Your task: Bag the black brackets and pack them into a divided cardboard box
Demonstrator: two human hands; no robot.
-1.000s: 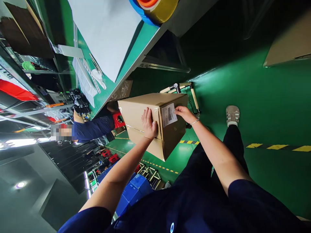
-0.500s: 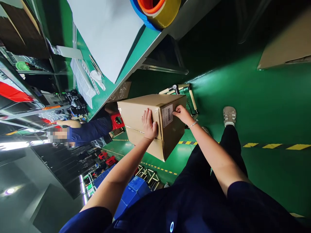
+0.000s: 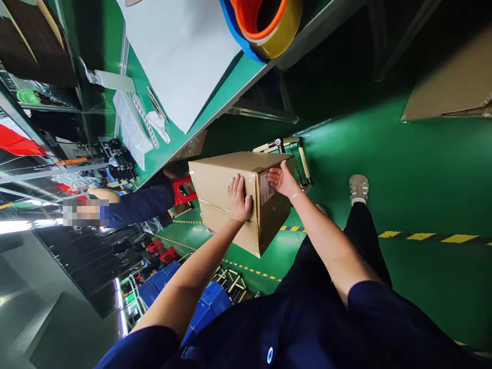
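The left hand [image 3: 240, 199] lies flat on the brown carton [image 3: 215, 179], its fingers slightly apart and closed around nothing. The right hand [image 3: 283, 182] is open also, fingers loosely bent, before the white label [image 3: 265, 188] on the adjoining side; whether the fingertips touch it, one cannot surely say. The label carries printing too small for reading. The carton is near the edge of a green table [image 3: 226, 82], where a white sheet [image 3: 177, 56] and a yellow roll [image 3: 279, 43] lie. The green floor [image 3: 400, 174] has a yellow-black line [image 3: 459, 238]. Farther away, another person [image 3: 142, 207] in dark blue is at a red stool [image 3: 183, 191].
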